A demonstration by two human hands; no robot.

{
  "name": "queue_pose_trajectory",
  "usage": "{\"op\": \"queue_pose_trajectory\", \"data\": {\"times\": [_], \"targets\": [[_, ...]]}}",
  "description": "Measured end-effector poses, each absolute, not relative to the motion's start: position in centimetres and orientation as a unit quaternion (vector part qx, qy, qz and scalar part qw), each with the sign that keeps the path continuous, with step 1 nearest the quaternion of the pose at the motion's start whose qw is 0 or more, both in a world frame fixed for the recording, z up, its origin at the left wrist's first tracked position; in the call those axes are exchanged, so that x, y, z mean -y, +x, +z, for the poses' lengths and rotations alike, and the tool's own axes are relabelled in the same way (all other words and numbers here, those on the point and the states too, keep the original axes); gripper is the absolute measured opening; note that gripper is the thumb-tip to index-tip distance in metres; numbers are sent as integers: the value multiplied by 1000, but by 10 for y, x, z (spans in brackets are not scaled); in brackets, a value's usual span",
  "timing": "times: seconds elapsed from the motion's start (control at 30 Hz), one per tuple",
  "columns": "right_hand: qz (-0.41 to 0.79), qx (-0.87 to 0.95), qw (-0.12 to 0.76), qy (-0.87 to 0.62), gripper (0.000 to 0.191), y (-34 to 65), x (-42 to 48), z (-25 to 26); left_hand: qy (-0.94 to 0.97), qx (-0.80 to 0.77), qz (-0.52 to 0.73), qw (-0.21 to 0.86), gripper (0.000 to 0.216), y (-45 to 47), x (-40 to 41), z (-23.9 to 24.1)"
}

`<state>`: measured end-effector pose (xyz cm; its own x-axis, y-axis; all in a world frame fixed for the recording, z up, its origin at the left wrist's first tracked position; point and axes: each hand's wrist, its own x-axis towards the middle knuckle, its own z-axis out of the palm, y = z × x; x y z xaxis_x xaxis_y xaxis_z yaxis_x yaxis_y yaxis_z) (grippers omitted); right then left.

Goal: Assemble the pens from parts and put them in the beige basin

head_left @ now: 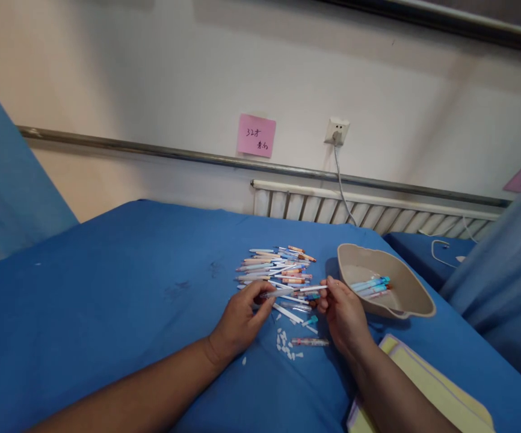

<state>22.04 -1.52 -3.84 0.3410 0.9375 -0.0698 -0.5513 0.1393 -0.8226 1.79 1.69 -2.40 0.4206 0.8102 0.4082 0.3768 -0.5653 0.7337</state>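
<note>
My left hand (241, 319) and my right hand (342, 313) hold the two ends of one thin white pen part (296, 291) just above the blue cloth. Both hands are closed in a pinch on it. Directly behind the hands lies a pile of several pens and pen parts (276, 266) in white, orange and blue. Small white caps (285, 347) and one assembled pen (310, 341) lie between my wrists. To the right stands a beige tray (411, 294) holding a few blue pens (371, 285).
A blue cloth (107, 300) covers the table. A yellow pad (436, 385) lies at the lower right. Behind are a radiator (369, 213), a wall socket with a cable (336, 132), a pink note (255, 135) and blue fabric (508, 282) at the right.
</note>
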Motion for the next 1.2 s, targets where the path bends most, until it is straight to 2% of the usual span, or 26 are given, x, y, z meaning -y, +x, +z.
{"op": "queue_pose_trajectory", "data": {"times": [0.5,0.9,1.03,1.2], "targets": [[510,224,731,-395,23,219,17,-32,778,-376,412,289,15,17,-17,-24],[507,262,718,-399,24,219,16,-37,791,-372,384,296,17,18,-15,-24],[524,291,688,-409,28,214,17,-38,789,-374,384,300,18,19,-15,-24],[572,359,601,-426,38,205,20,-40,788,-370,382,309,18,19,-15,-25]]}}
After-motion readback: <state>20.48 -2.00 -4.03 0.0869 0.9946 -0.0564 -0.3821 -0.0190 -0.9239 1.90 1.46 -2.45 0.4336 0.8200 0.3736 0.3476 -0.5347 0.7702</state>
